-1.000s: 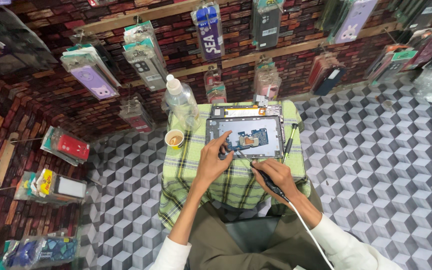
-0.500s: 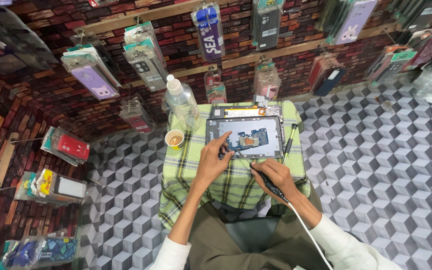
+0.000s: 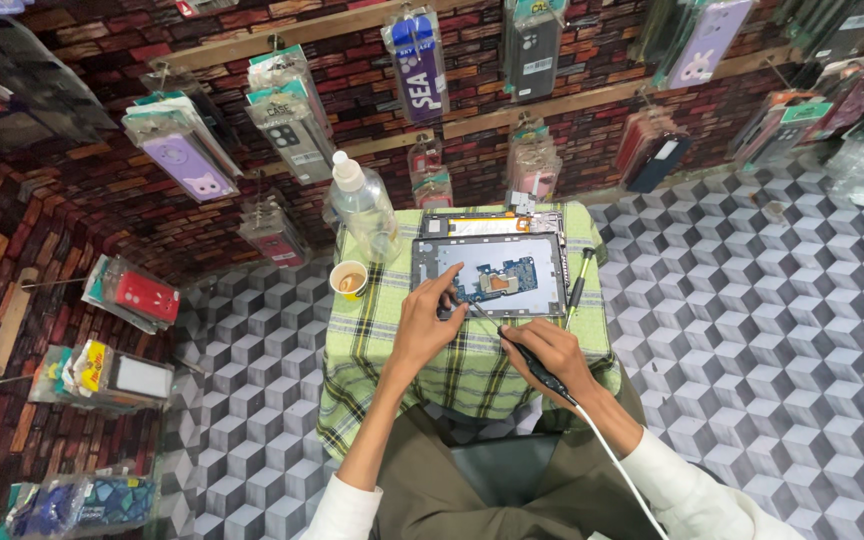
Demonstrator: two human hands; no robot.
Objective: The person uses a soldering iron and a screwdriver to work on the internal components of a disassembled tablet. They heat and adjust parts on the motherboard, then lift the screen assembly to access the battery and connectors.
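Opened tablet [image 3: 490, 274] on the green plaid table [image 3: 472, 365] — position unchanged from the earlier view. Left hand [image 3: 424, 325] as before, fingertips resting on its lower-left edge, gripping nothing; right hand [image 3: 542, 352] closed around a corded soldering iron [image 3: 512, 347]. Bottle [image 3: 362, 208] and cup [image 3: 349, 280] stand left; brick walls hold hanging phone cases [image 3: 289, 110] — cube-patterned floor [image 3: 752, 300].

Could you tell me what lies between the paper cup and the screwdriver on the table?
In the head view, the opened tablet lies between paper cup and screwdriver.
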